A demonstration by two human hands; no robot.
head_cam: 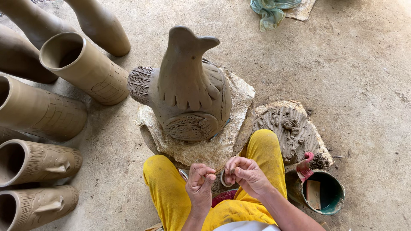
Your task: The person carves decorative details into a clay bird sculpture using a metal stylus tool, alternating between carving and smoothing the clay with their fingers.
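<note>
A grey clay bird figure (188,85) with carved feathers stands on a worn board (222,145) on the floor before me. My knees in yellow trousers (167,184) sit just below it. My left hand (200,182) and my right hand (245,173) are held close together above my lap, fingers curled. Between their fingertips runs a thin stick-like tool (218,170). A small ring-shaped object (223,179) shows just under the right hand's fingers.
Several tall clay vessels (81,64) stand and lie at the left. A slab with lumps of wet clay (291,128) lies at the right. A green bucket (332,201) with a pink rag stands beside it. A green cloth (269,10) lies at the top.
</note>
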